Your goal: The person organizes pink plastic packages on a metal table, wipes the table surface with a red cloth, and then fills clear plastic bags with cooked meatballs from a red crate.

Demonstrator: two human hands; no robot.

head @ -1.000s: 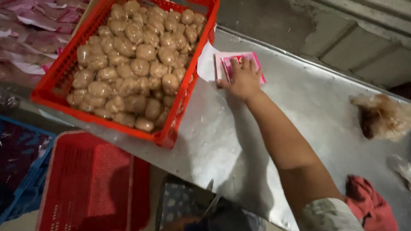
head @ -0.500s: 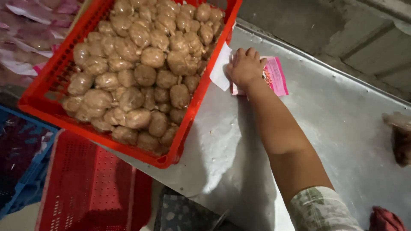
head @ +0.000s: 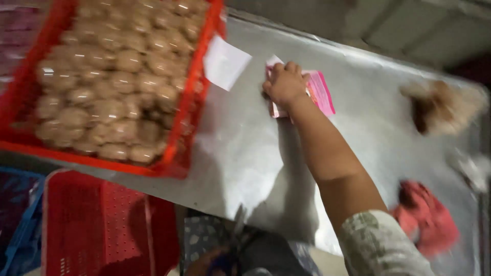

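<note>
Pressing our right hand (head: 284, 83), fingers curled, on pink packets (head: 319, 92) near the metal table's (head: 245, 153) far edge, beside a red crate (head: 194, 107); left hand unseen.

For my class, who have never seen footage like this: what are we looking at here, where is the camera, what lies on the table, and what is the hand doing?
No machine is at work here: a person works bare-handed, and the one camera sits on that person's head, looking down. The right hand reaches out over a metal table and rests on a stack of pink packets; whether it grips them is unclear. The left hand is out of sight. Beside the packets lies a white slip of paper, next to a red crate full of round brownish pieces. A red cloth lies at the near right edge. Another red crate sits below the table.
</note>
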